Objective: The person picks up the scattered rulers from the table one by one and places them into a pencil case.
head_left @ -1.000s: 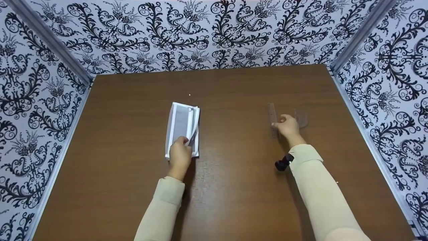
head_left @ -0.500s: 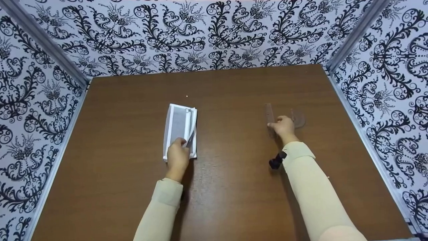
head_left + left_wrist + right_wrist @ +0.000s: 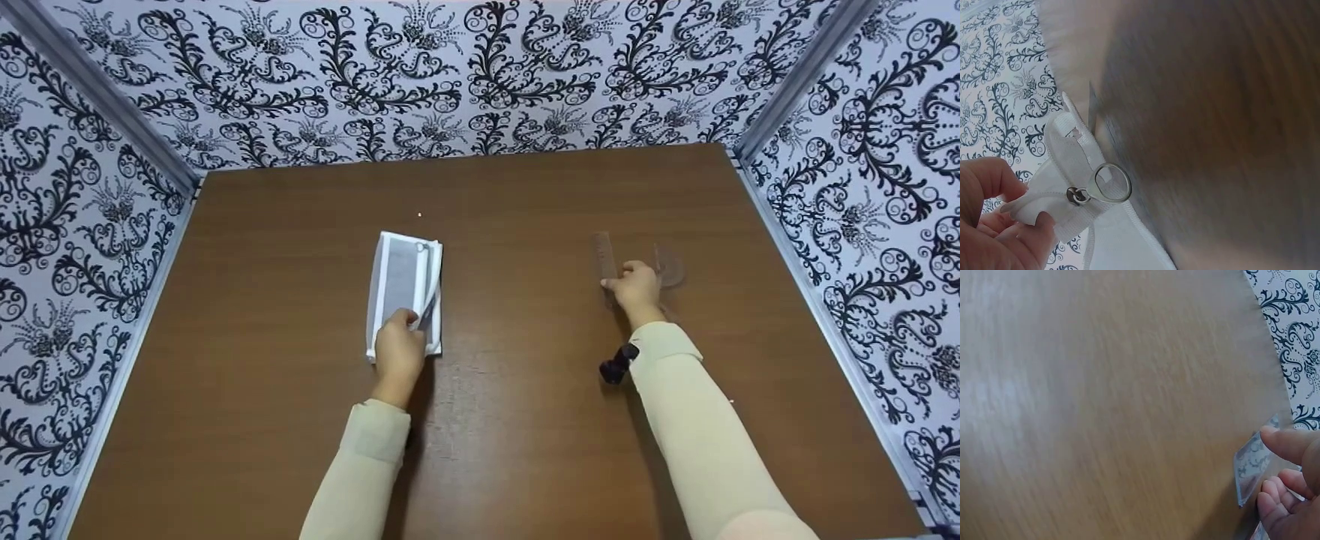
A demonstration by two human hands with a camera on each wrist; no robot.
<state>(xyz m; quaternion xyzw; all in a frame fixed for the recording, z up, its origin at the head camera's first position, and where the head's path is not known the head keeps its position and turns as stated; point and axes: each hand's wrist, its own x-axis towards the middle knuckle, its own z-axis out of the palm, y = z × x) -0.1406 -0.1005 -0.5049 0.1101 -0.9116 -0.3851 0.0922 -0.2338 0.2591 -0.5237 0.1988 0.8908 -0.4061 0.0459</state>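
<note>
A white mesh zipper pouch (image 3: 401,270) with white trim lies on the left-centre of the table. My left hand (image 3: 400,349) pinches the zipper edge near the pouch's front end and lifts it a little. Up close in the left wrist view, a metal zipper pull with a ring (image 3: 1112,183) hangs beside the pinched fabric. On the right, my right hand (image 3: 636,291) holds a clear ruler (image 3: 604,255) between thumb and fingers. The right wrist view shows the ruler's end (image 3: 1252,464) tilted, reflecting the wall pattern. The fingers partly hide it.
Just right of my right hand lies a clear protractor (image 3: 673,266), partly covered by the hand. The brown wooden table (image 3: 510,360) is bordered by patterned walls (image 3: 480,82) at the back and both sides. A black wrist camera (image 3: 619,365) sits by my right cuff.
The head view has shifted slightly. My right hand has moved a little against the ruler, its thumb slightly nearer me. The left hand keeps its pinch on the pouch.
</note>
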